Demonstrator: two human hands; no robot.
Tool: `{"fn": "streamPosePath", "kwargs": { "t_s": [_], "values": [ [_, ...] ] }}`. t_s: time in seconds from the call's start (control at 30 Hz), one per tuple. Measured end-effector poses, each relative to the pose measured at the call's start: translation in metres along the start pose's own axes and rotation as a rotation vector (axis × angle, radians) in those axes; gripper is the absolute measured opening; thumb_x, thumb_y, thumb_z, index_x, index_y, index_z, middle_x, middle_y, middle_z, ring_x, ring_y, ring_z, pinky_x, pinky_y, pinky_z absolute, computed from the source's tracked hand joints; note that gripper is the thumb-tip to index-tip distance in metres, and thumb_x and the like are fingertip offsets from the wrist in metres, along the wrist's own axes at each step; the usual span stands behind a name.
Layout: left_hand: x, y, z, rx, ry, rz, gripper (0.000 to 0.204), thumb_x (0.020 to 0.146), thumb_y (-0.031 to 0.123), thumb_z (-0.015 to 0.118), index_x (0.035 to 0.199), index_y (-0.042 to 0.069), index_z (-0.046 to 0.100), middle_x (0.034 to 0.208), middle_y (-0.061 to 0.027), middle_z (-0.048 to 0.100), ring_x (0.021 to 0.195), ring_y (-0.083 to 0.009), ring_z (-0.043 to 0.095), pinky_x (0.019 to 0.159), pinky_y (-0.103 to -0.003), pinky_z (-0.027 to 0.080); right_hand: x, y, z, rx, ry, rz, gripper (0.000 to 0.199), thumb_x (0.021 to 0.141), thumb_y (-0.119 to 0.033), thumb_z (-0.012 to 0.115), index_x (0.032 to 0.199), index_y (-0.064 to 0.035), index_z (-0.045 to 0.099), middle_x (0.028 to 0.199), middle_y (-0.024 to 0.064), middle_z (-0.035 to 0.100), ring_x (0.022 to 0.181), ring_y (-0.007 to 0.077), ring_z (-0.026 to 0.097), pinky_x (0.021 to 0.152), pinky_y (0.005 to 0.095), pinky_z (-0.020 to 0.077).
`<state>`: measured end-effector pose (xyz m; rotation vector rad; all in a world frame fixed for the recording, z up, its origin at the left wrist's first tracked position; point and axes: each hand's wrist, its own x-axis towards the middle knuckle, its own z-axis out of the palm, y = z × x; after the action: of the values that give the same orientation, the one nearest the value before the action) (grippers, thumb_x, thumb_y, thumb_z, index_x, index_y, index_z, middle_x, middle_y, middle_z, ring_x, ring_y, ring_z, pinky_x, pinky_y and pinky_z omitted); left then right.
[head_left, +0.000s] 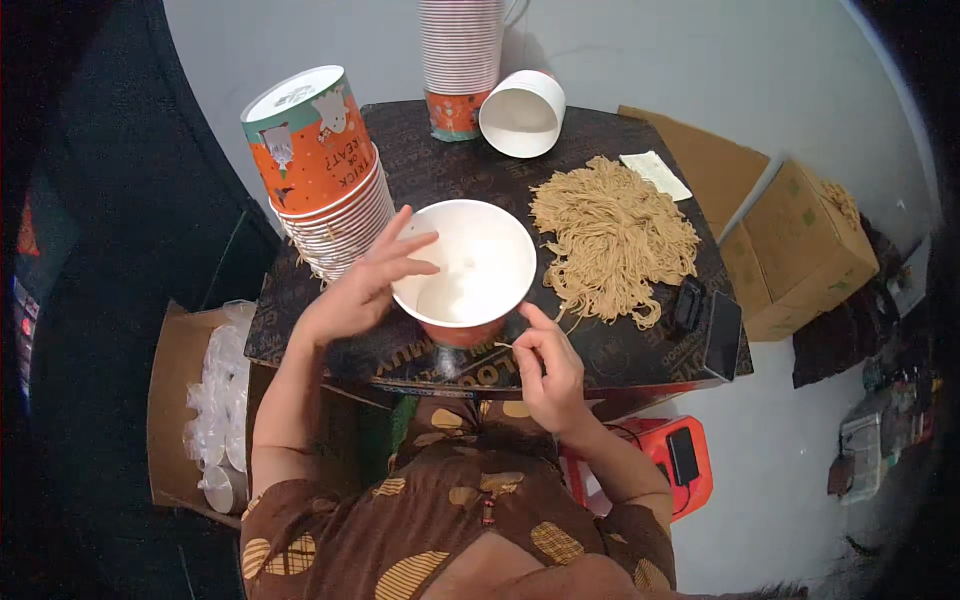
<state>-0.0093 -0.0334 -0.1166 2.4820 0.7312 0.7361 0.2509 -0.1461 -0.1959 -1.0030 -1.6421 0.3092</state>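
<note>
A paper bucket (465, 337), white inside and orange outside, stands upright with its mouth up near the table's front edge. My left hand (365, 280) is at its left rim with the fingers spread, some of them over the opening; whether it touches the rim I cannot tell. By the bucket's lower right side, my right hand (548, 370) pinches a thin tan cord, whose short end (503, 345) sticks out left of the fingertips. A loose heap of tan cords (615, 240) lies to the right of the bucket.
An upside-down stack of orange buckets (315, 160) stands at left, close to my left hand. Behind are a tall bucket stack (460, 60) and a bucket on its side (522, 115). A phone (722, 335) lies at the right edge. Cardboard boxes (805, 245) flank the table.
</note>
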Motion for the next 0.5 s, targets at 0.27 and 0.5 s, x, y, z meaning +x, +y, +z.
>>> {"fn": "streamPosePath", "kwargs": {
  "t_s": [0.27,0.5],
  "values": [
    [0.01,0.072,0.044,0.535,0.138,0.126,0.039,0.073,0.017,0.074,0.108,0.002,0.065,0.117,-0.0159,0.063,0.136,-0.0386,0.043,0.113,-0.075,0.007,-0.002,0.003,0.003,0.008,0.042,-0.052,0.011,0.087,0.004,0.064,0.094,0.0003,0.057,0.102,0.0197,0.067,0.084,0.0326,0.066,0.075,0.0373,0.0523],
    [0.011,0.053,0.056,0.284,0.332,0.097,0.019,0.077,-0.006,0.069,0.091,0.003,0.061,0.082,-0.0062,0.063,0.087,-0.0256,0.065,0.116,-0.066,0.013,0.005,-0.009,-0.005,0.045,0.23,0.07,0.006,0.092,0.005,0.061,0.091,0.0008,0.058,0.08,0.0065,0.065,0.065,0.0081,0.056,0.059,0.0234,0.0454]
  ]
}}
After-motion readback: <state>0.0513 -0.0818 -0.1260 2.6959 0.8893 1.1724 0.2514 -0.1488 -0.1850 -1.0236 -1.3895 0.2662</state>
